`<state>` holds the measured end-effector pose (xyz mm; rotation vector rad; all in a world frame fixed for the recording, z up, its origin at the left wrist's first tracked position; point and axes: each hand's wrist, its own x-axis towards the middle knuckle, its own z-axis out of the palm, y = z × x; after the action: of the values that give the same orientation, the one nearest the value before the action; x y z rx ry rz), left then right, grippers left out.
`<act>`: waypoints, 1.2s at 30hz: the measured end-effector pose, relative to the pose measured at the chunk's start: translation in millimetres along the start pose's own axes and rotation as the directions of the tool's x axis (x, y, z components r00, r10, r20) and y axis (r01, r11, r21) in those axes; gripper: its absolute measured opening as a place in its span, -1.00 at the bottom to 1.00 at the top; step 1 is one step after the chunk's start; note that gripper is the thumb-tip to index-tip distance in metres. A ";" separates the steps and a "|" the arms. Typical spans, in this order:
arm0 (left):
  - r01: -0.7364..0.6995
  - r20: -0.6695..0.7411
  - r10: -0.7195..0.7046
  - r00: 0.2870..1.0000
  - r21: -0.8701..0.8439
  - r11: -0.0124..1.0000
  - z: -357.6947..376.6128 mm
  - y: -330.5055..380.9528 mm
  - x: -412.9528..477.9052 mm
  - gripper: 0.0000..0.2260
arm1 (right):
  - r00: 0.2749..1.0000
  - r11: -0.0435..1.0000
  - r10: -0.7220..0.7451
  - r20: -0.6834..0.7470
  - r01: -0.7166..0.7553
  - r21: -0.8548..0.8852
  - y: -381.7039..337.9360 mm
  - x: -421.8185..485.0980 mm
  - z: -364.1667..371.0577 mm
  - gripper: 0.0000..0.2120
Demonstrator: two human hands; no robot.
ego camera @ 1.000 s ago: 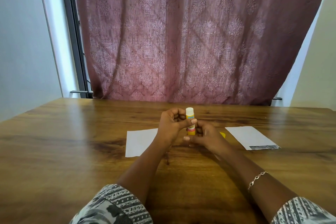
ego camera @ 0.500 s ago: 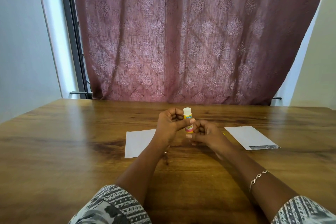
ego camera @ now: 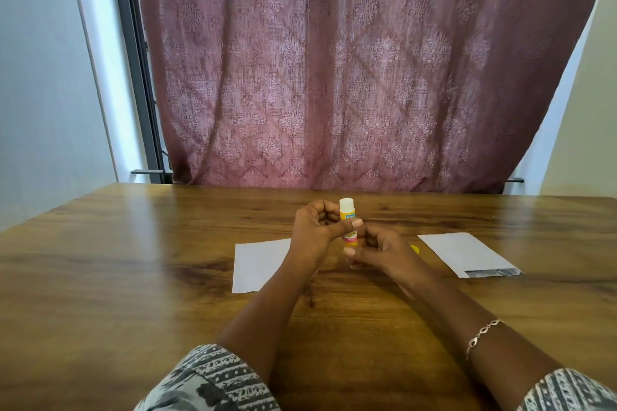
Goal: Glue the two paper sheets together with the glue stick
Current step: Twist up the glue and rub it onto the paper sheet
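Glue stick held upright over the counter, between left sheet and right sheet. My left hand grips its barrel; my right hand pinches its base. Risk: over-twisting, so the glue snaps.

I see a glossy brown wood-grain table before a patterned mauve curtain with daylight glowing through; at left, a dark metal window frame and a pale grey wall.

Looked like a room at home to me: I sat at a wooden table, patterned maroon curtain hanging at 12 o'clock.
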<state>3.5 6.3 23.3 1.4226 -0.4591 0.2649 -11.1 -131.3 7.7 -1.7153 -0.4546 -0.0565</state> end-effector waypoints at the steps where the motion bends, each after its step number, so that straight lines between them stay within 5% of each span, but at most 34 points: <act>1: -0.002 -0.002 0.002 1.000 0.001 1.000 0.9 0.2 0.0 -0.79 | 1.000 1.000 0.014 -0.019 -0.015 -0.026 2.0 1.3 1.8 -0.82; 6: 0.000 0.024 0.000 1.000 0.013 1.000 4.3 -0.1 -0.6 -0.77 | 0.992 0.996 0.019 -0.124 -0.029 -0.084 7.9 6.3 2.8 -0.73; 11: 0.005 0.095 -0.004 0.995 -0.012 1.000 2.1 -0.4 0.1 -0.83 | 1.000 0.999 -0.007 0.005 0.007 0.036 -0.4 1.6 -2.3 -0.92; 20: 0.016 0.030 -0.016 0.999 -0.007 1.000 2.9 1.8 -0.9 -0.79 | 0.996 0.997 0.035 -0.085 -0.040 -0.063 5.6 4.5 3.4 -0.75; 25: 0.044 0.080 -0.041 0.996 -0.044 0.998 2.4 3.5 -1.7 -0.86 | 1.000 1.000 -0.025 -0.018 0.025 -0.002 0.6 1.9 1.1 -0.90; 36: 0.008 0.005 -0.008 1.000 -0.013 1.000 0.0 6.5 -1.0 -0.83 | 0.996 0.997 0.021 -0.092 -0.028 -0.067 1.7 3.1 1.1 -0.79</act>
<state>-0.2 7.2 28.6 1.4125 -0.4584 0.2514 -7.9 -129.6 6.8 -1.7776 -0.3676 -0.1332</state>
